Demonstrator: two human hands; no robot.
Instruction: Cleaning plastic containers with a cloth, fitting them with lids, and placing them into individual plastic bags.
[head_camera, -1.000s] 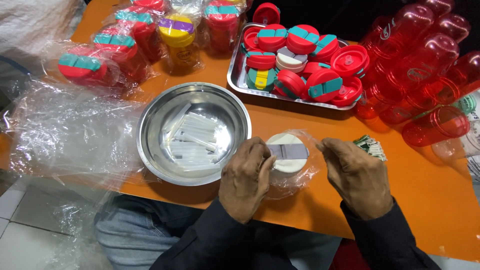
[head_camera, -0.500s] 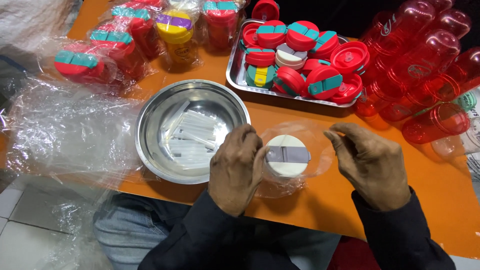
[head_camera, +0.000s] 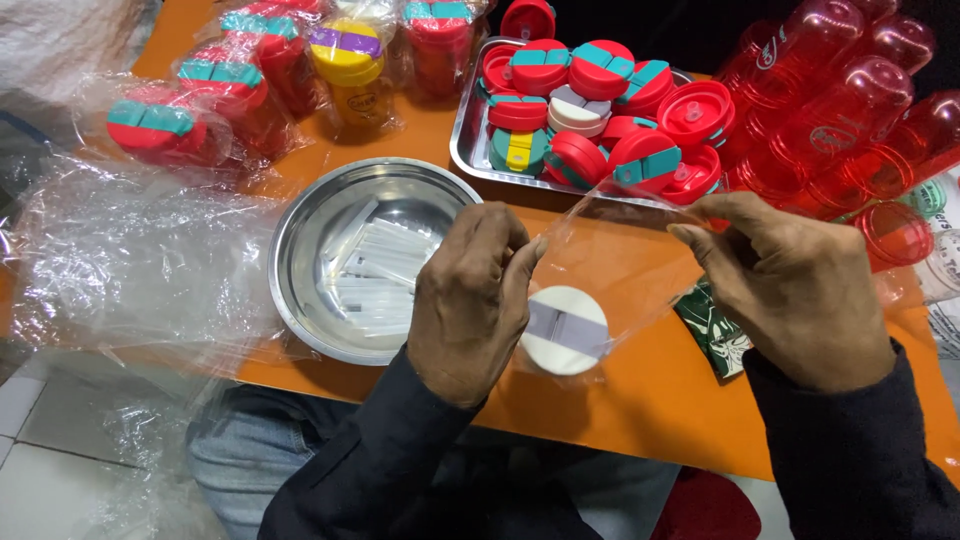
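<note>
1. Two bare hands hold one clear, thin plastic bag (head_camera: 610, 260) stretched open between them above the orange table top (head_camera: 640, 400).
2. The left hand (head_camera: 470, 300) pinches the bag's near-left edge between thumb and fingers, closed tight on the film.
3. The right hand (head_camera: 790, 290) pinches the opposite edge, its fingers also closed on the plastic, well apart from the left hand so that the bag's mouth is pulled wide.
4. Inside the bag, at its lower end just beside the left hand, sits a round white lid with a grey-lilac flip tab (head_camera: 564, 328); it faces up toward the camera.
5. Left of the left hand stands a round, shiny steel bowl (head_camera: 300, 250) holding a loose pile of clear, thin plastic straws (head_camera: 375, 270).
6. Behind the bag lies a rectangular steel tray (head_camera: 470, 140) heaped with round lids, mostly red with teal tabs (head_camera: 645, 160), plus one white and one teal-and-yellow among them.
7. At the far left are several already bagged cups with red-and-teal lids (head_camera: 160, 130) and one yellow cup with a purple tab (head_camera: 345, 60).
8. Stacked transparent red plastic cups (head_camera: 840, 120) lie on their sides at the far right.
9. Crumpled clear plastic wrap (head_camera: 130, 260) spreads over the table's left edge.
10. A small dark green printed packet (head_camera: 715, 330) lies under the right hand.
</note>
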